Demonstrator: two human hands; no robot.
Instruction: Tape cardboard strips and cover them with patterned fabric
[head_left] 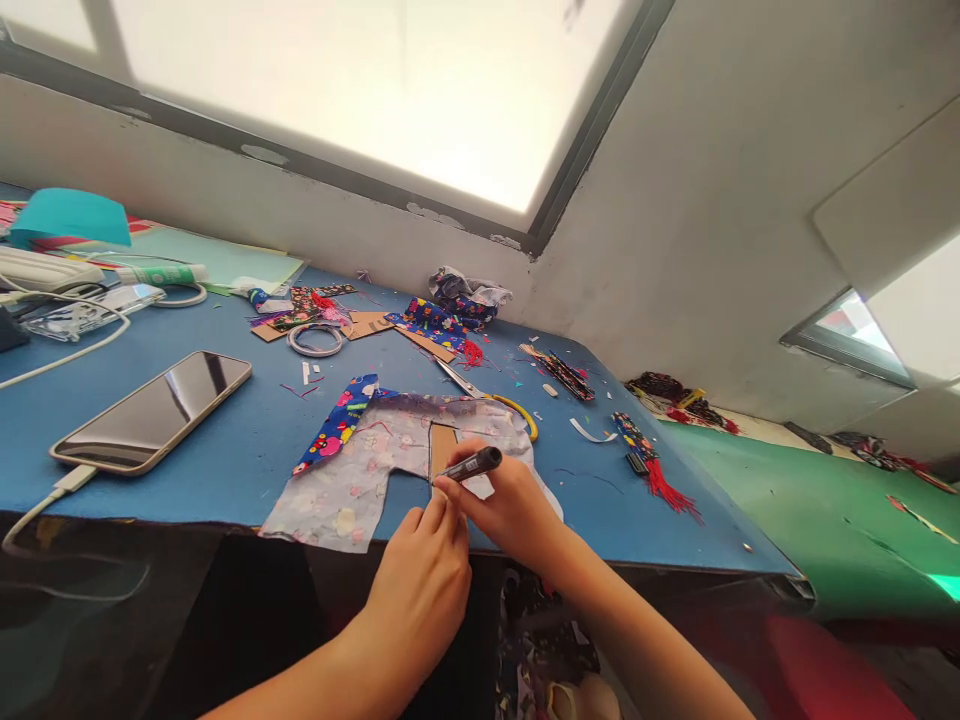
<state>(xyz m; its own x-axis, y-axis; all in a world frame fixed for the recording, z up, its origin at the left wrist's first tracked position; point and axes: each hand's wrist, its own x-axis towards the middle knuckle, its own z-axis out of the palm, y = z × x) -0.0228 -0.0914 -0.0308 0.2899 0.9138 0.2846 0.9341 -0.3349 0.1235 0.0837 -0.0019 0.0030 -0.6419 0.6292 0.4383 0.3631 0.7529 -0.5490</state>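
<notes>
A patterned fabric piece [337,480] lies pale side up at the front of the blue table, with a bright blue floral flap folded over at its left. On it rests a brown cardboard strip [442,445], dark lines along its edges. My right hand [514,500] grips a black marker [472,464], whose tip is down by the strip's left edge. Just below, my left hand [431,560] has its fingers closed at the strip's near end, close to the table edge; the fingertips are partly hidden. Scissors [517,408] with yellow handles lie behind, partly under the fabric.
A phone [154,410] with a charging cable lies at the left. Behind are a tape roll [315,340], a crumpled cloth [469,295] and fabric scraps. Finished-looking floral strips with a red tassel [667,490] lie right. A green table [795,480] stands beyond.
</notes>
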